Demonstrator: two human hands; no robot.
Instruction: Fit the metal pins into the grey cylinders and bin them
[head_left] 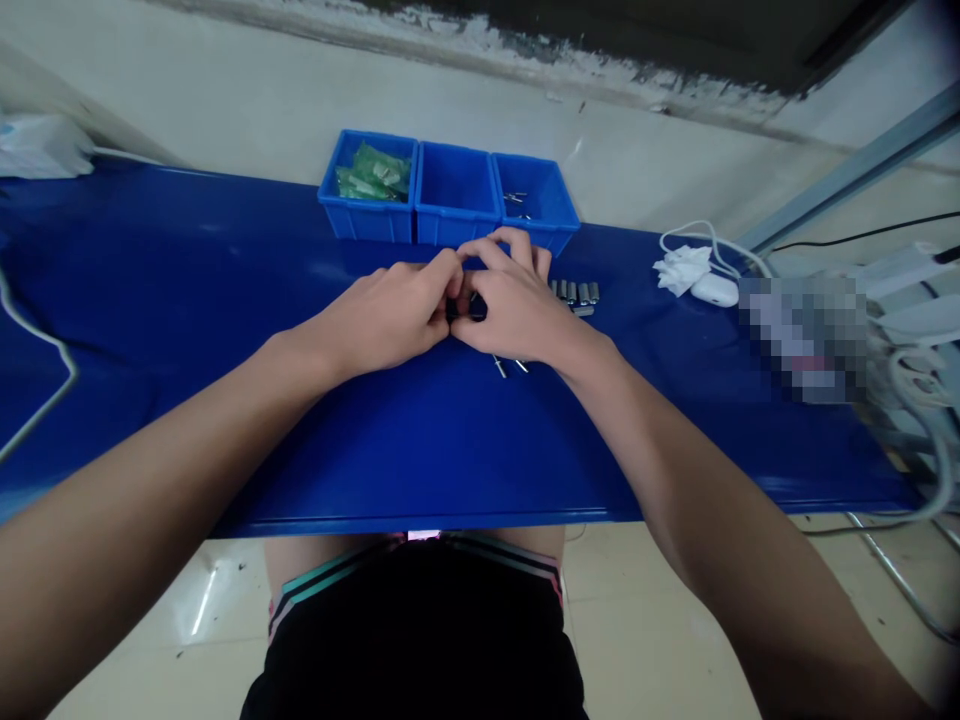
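Note:
Over the middle of the blue table my left hand (401,312) and my right hand (514,300) meet at the fingertips. My left fingers are closed in a pinch, and whatever they grip is hidden. The fingers of my right hand are curled with the thumb against the left fingertips; any small piece between them cannot be made out. Just right of the right hand stands a row of several small metal cylinders (583,293), partly covered by the hand. Thin metal pins (500,367) stick out from beneath the right palm.
Behind my hands three joined blue bins (456,222) stand against the wall; the left one holds green plastic packets (373,173), the right one a few thin metal pieces (514,197). Crumpled tissue (682,270), a white case (715,290) and cables lie right. A white cord (56,345) runs left.

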